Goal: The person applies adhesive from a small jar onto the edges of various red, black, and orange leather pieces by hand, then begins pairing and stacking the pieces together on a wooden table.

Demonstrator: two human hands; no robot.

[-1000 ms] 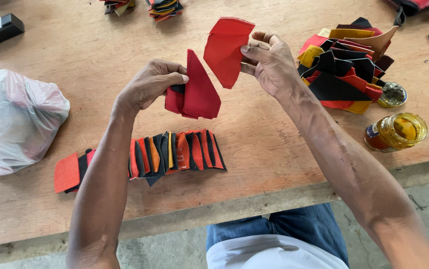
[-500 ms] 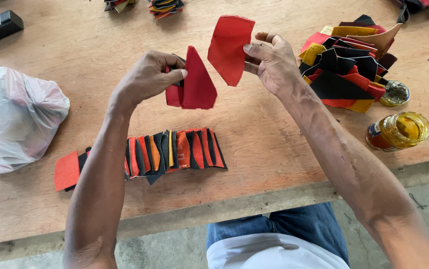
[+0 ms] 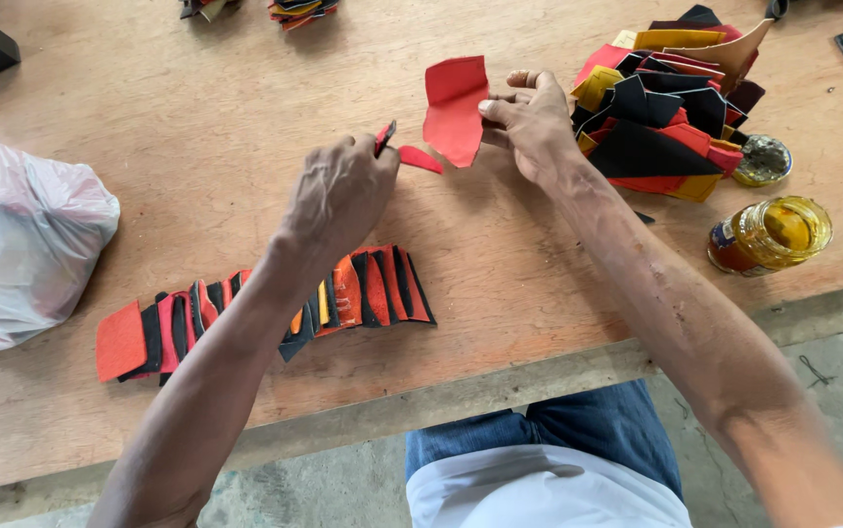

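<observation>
Left hand (image 3: 343,191): my fingers pinch a red scrap (image 3: 420,157).
Right hand (image 3: 531,122): my fingers hold a red piece (image 3: 455,110).
Nearby: pile (image 3: 671,108), jar (image 3: 772,235).

Both forearms bare, no sleeves; left hand (image 3: 338,196), right hand (image 3: 534,127); blue jeans (image 3: 549,435), white shirt hem (image 3: 539,494) at 6 o'clock

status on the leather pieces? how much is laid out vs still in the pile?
Done: a row of overlapped red, orange and black pieces lies along the near edge of the wooden table. In hand: the right hand holds up one red piece; the left hand pinches another red piece. Left: a sizeable loose pile of cut pieces at far right, beside an open glue jar.
</observation>
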